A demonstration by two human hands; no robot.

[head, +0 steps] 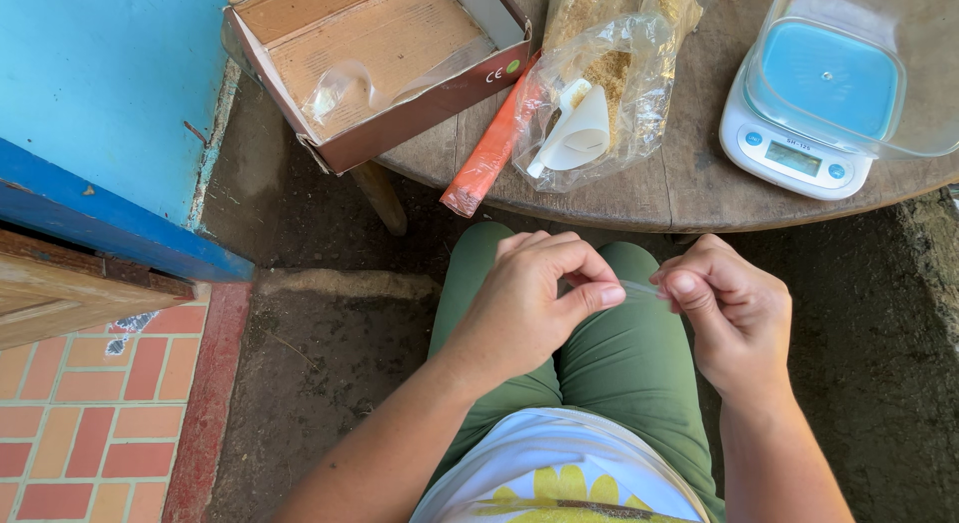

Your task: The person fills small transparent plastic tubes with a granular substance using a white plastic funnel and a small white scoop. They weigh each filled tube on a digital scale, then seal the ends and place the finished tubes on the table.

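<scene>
My left hand (529,298) and my right hand (729,308) are held together over my lap in green trousers. Both pinch a small clear plastic bag (639,288) stretched between thumbs and fingertips; it is thin and mostly hidden by the fingers. On the round wooden table (689,183) just ahead lies a large clear bag of brown grain (599,73) with a white scoop (579,133) inside it.
A digital kitchen scale (789,153) with a clear plastic bowl (849,63) stands at the table's right. An open cardboard box (380,53) holding clear bags sits at the left, with an orange packet (489,153) beside it. A blue wall (100,83) and tiled floor (90,403) lie left.
</scene>
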